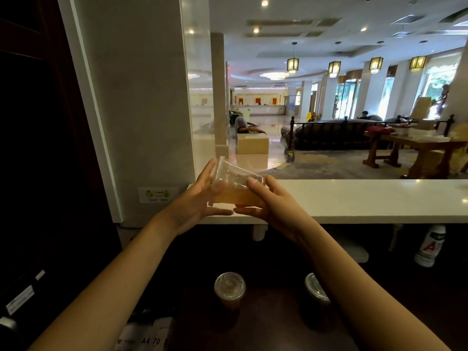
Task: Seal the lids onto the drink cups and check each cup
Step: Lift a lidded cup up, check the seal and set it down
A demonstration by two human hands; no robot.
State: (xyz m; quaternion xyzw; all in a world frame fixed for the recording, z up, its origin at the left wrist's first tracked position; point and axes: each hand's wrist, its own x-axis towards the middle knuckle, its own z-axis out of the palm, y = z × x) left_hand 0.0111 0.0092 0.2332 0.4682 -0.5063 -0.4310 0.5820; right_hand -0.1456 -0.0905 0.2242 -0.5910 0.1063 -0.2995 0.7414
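A clear plastic cup (234,184) with amber drink lies tipped on its side in the air, lid end to the left, above the near edge of the white counter (354,201). My left hand (195,198) cups the lid end. My right hand (263,201) grips the cup's base and underside. The liquid pools along the lower wall. Two more lidded cups stand upright below on a dark surface: one (229,287) in the middle, the other (316,290) partly hidden behind my right forearm.
A grey pillar (141,110) rises at the left of the counter. Beyond the counter opens a lobby with sofas and a wooden table (417,145). White bottles (430,245) stand under the counter at right. Papers (149,335) lie at lower left.
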